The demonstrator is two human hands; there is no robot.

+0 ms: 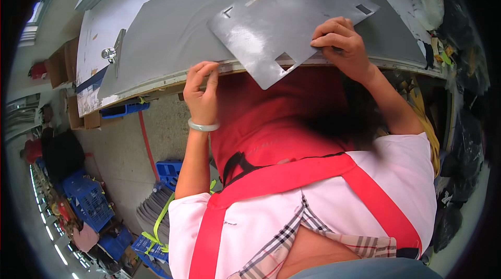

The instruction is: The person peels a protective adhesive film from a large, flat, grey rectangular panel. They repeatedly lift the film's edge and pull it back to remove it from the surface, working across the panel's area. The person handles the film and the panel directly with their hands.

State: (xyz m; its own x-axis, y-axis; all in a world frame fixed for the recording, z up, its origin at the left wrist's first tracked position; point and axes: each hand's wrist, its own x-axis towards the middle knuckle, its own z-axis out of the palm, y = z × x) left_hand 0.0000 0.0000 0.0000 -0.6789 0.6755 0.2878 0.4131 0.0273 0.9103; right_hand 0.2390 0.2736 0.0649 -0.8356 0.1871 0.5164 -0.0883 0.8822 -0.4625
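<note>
A thin, shiny grey template plate (297, 15) with cut-out notches and slots lies slantwise over a large grey sheet (172, 28) on the worktable. One corner of the plate sticks out past the table's front edge. My right hand (344, 47) has the plate's near right edge between thumb and curled fingers. Left of the plate, my left hand (202, 91) is closed in a pinch at the table's front edge, right by the border of the grey sheet. Whatever lies between those fingertips is too small to make out. A pale bangle (202, 125) circles my left wrist.
A metal clip (108, 53) sits at the sheet's left side. The white table edge (130, 91) runs across in front of me. Blue crates (88, 201) and a stack of grey pieces (155, 208) stand on the floor to the left. Dark plastic bags (462, 143) crowd the right.
</note>
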